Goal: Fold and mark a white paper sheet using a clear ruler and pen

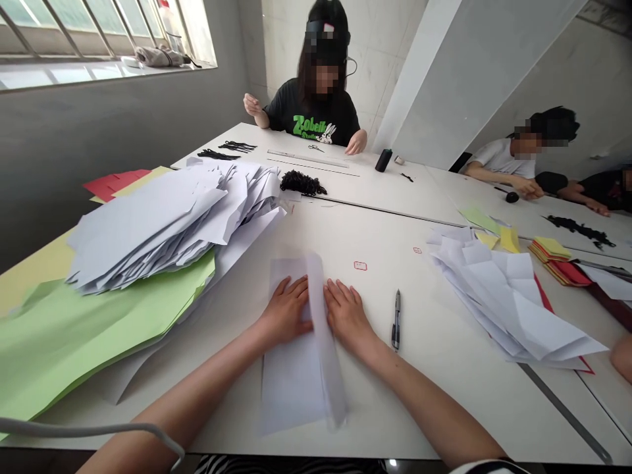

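Observation:
A sheet of white paper lies before me on the table, its right part curling up in a fold. My left hand rests flat on the sheet with the fingers spread, left of the raised fold. Against the fold's right side is my right hand, palm down, fingers stretched out at the paper's edge. Neither hand grips anything. A pen lies on the table just right of my right hand.
White paper is piled at left over green sheets. Creased white sheets lie at right, near folded coloured paper. A black cord bundle sits ahead. Across the table, a person sits near a thread spool; others are at right.

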### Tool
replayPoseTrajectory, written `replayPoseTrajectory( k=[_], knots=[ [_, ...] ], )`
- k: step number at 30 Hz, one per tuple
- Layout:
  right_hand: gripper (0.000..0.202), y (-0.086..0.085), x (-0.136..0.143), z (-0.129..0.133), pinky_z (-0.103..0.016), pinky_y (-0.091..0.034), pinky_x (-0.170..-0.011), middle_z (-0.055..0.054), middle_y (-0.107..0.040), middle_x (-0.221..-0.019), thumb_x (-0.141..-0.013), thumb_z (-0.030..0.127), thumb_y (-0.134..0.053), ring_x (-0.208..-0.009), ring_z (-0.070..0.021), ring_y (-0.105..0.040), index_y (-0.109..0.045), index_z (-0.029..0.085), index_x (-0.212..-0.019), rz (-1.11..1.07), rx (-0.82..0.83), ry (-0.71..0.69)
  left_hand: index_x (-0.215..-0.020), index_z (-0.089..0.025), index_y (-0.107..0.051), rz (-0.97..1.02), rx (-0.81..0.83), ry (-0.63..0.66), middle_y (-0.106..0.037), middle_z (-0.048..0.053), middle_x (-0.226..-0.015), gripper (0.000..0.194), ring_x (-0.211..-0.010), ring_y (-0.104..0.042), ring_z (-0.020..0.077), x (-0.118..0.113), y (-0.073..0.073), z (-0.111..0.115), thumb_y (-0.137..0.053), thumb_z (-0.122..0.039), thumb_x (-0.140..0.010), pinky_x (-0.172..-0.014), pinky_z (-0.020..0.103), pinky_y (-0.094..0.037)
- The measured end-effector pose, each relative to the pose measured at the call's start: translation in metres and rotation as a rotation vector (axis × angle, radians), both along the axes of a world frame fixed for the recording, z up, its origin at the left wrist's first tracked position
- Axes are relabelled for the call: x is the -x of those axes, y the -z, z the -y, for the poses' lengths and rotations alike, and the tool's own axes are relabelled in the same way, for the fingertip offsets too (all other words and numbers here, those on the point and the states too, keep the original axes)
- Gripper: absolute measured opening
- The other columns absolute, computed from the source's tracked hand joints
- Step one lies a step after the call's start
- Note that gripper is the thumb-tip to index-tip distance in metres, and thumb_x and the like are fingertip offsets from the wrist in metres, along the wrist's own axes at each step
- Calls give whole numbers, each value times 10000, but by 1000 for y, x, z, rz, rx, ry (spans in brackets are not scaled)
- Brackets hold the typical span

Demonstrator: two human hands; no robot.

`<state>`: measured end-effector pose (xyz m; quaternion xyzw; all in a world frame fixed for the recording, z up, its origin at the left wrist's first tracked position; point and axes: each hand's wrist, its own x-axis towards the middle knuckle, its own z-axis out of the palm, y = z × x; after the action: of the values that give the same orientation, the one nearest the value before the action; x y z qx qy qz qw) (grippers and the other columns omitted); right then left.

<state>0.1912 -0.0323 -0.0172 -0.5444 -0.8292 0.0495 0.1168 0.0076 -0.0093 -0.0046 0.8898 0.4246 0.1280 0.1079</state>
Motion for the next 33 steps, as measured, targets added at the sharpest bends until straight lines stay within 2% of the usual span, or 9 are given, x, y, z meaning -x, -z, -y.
replayPoseTrajectory(
  k=[2, 4, 11, 17, 23, 29, 33],
  knots=[
    [507, 2, 2, -2, -448, -211, -1058, -99, -328, -1412, -825, 105, -364, -1322, -248, -234, -380, 122, -1330, -15, -14, -27, -1286, -276, -419, 12, -10, 10, -490, 43, -1289, 598, -1240, -369, 252, 0, -2, 1, -581, -352, -715, -1098, 448, -115],
    [500, 2, 3, -6, -426, -239, -1049, -93, -355, -1398, -816, 77, -356, -1319, -239, -242, -411, 131, -1310, -46, -27, -50, -1252, -293, -459, 14, -8, 8, -514, 37, -1257, 566, -1219, -393, 258, 0, -3, 1, -592, -321, -702, -1098, 447, -122],
    [455, -2, 6, -27, -417, -277, -1005, -49, -385, -1385, -823, 93, -354, -1291, -219, -281, -466, 221, -1245, -136, -30, 79, -1279, -262, -417, -11, -4, -12, -458, 60, -1313, 618, -1263, -339, 265, 2, -2, -2, -593, -401, -703, -1094, 456, -138],
    [424, -8, 14, -58, -401, -233, -1011, -36, -338, -1413, -812, 115, -367, -1312, -216, -214, -475, 218, -1208, -148, 1, 148, -1303, -234, -389, -48, -14, 2, -417, 78, -1353, 642, -1278, -321, 265, 2, -2, -6, -561, -443, -721, -1092, 467, -145],
    [396, -10, 20, -80, -416, -219, -1001, -72, -322, -1418, -812, 114, -360, -1318, -230, -193, -487, 194, -1179, -159, 2, 197, -1300, -207, -392, -89, -7, 0, -391, 92, -1375, 632, -1305, -276, 253, 1, -3, -8, -531, -470, -742, -1090, 462, -140],
    [371, -11, 19, -80, -434, -196, -1025, -80, -311, -1420, -830, 113, -354, -1332, -234, -145, -509, 196, -1157, -207, 28, 239, -1291, -184, -390, -134, -3, -15, -382, 96, -1382, 640, -1316, -256, 236, -4, -3, -9, -500, -520, -757, -1092, 456, -129],
    [394, -9, 11, -61, -461, -159, -1050, -58, -285, -1434, -837, 86, -336, -1346, -230, -91, -522, 212, -1160, -244, 68, 231, -1301, -187, -369, -146, -11, -11, -378, 93, -1383, 633, -1310, -268, 231, -6, -1, -9, -474, -523, -774, -1090, 447, -138]
  ],
)
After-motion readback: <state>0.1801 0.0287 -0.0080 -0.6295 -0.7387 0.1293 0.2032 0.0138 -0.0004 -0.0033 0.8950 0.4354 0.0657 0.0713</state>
